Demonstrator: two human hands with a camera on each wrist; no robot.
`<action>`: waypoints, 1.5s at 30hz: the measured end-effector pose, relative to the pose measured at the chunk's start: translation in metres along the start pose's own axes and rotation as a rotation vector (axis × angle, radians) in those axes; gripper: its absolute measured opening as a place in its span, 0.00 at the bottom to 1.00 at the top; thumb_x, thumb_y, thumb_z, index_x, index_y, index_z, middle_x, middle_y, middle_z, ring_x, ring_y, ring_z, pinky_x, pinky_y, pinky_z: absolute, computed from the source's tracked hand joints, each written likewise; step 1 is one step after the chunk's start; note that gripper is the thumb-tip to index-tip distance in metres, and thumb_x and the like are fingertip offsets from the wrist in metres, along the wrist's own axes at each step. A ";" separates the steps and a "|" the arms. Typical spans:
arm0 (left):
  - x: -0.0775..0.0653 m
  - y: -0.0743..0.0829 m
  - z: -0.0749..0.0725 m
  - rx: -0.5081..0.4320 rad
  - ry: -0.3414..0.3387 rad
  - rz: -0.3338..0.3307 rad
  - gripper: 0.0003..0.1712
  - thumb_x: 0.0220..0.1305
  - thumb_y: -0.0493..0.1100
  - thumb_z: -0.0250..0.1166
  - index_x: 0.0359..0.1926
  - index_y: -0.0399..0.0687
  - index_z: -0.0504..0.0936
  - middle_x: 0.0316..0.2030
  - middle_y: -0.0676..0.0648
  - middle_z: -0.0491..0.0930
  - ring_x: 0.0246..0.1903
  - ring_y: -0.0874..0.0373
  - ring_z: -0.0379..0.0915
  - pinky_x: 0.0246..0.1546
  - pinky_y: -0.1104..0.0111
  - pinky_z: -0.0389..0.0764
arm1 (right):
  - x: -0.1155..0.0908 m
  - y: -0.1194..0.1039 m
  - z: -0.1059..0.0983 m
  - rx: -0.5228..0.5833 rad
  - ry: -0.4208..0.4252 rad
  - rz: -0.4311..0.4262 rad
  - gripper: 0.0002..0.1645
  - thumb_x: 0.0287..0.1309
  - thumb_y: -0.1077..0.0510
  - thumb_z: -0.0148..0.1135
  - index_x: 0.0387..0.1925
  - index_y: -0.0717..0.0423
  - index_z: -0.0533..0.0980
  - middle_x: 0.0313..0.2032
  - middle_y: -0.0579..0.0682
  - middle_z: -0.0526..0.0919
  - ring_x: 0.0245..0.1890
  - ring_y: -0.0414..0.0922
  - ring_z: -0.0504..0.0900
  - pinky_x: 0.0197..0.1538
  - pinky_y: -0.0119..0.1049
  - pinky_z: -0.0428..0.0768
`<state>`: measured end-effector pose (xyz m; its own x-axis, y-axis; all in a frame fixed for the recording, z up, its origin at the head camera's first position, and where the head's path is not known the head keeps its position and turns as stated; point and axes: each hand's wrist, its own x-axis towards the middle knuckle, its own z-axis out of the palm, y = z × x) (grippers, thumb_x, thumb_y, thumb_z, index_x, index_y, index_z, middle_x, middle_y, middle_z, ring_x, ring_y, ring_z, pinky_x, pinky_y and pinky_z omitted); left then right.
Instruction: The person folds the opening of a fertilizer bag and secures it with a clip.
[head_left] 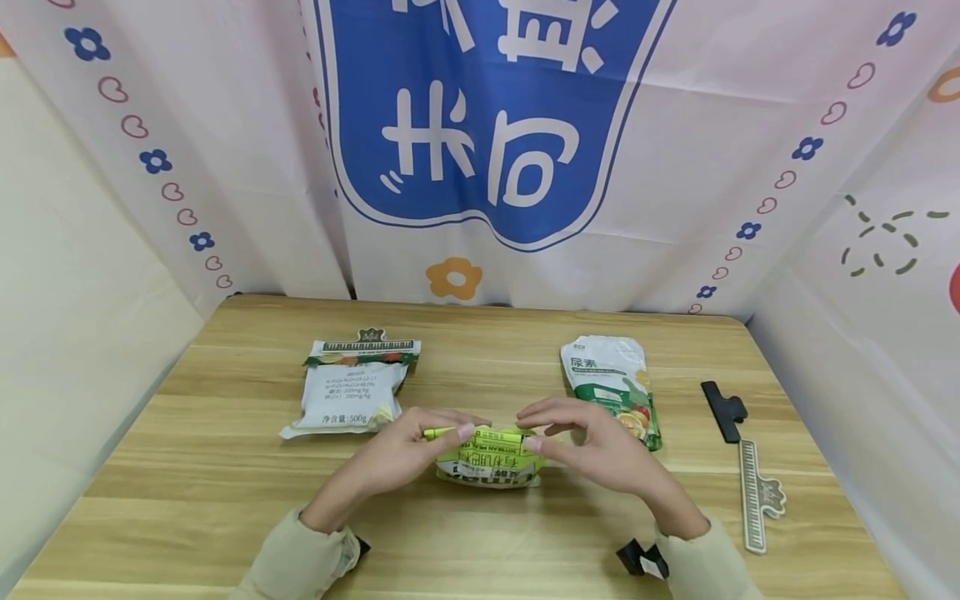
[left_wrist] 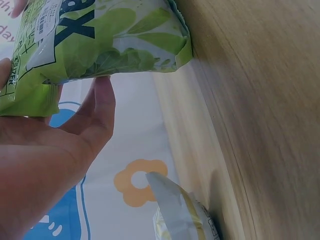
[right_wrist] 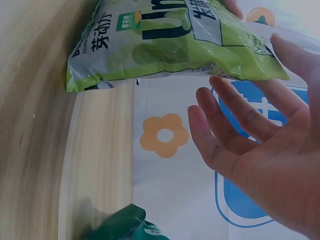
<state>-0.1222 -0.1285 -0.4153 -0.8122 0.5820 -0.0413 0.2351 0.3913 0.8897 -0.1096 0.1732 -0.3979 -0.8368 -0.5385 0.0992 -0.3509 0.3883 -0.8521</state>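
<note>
A green and white plastic bag (head_left: 487, 473) stands on the wooden table between the two hands, its top folded over into a flat yellow-green edge. My left hand (head_left: 408, 446) pinches that edge at the left, thumb in front and fingers behind. In the left wrist view, fingers of the left hand (left_wrist: 60, 150) meet the back of the bag (left_wrist: 125, 45). Around the bag's right top corner is my right hand (head_left: 600, 442). The right wrist view shows the right hand (right_wrist: 265, 150) with loosely bent fingers; its thumb stands off the bag (right_wrist: 170, 55).
A white bag (head_left: 348, 392) with a clip (head_left: 371, 343) across its top lies at the back left. Behind the right hand lies a white and green pouch (head_left: 607, 371). A black clip (head_left: 723, 412) and a pale ridged clip (head_left: 753, 500) lie on the table (head_left: 187, 467) at right.
</note>
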 end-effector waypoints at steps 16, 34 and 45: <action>0.000 0.000 0.000 -0.006 0.010 -0.027 0.20 0.81 0.60 0.55 0.58 0.65 0.88 0.64 0.53 0.84 0.71 0.47 0.75 0.73 0.41 0.70 | -0.012 0.007 -0.026 -0.034 0.128 0.013 0.12 0.74 0.55 0.64 0.55 0.45 0.86 0.58 0.46 0.87 0.59 0.36 0.83 0.57 0.33 0.85; -0.001 0.001 0.001 -0.013 0.015 -0.045 0.19 0.80 0.61 0.55 0.59 0.67 0.87 0.64 0.54 0.83 0.72 0.46 0.73 0.74 0.40 0.69 | -0.033 0.009 -0.069 -0.099 0.303 0.114 0.13 0.77 0.54 0.60 0.54 0.47 0.86 0.57 0.51 0.87 0.54 0.27 0.82 0.54 0.26 0.83; -0.002 0.001 0.002 -0.023 0.017 -0.051 0.19 0.80 0.61 0.55 0.57 0.67 0.88 0.64 0.54 0.84 0.71 0.46 0.74 0.73 0.41 0.70 | -0.043 0.020 -0.095 -0.169 0.368 0.153 0.15 0.78 0.51 0.59 0.55 0.50 0.86 0.57 0.48 0.88 0.57 0.24 0.80 0.57 0.18 0.77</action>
<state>-0.1199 -0.1279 -0.4155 -0.8318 0.5493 -0.0797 0.1805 0.4035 0.8970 -0.1207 0.2747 -0.3708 -0.9679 -0.1747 0.1805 -0.2491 0.5765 -0.7782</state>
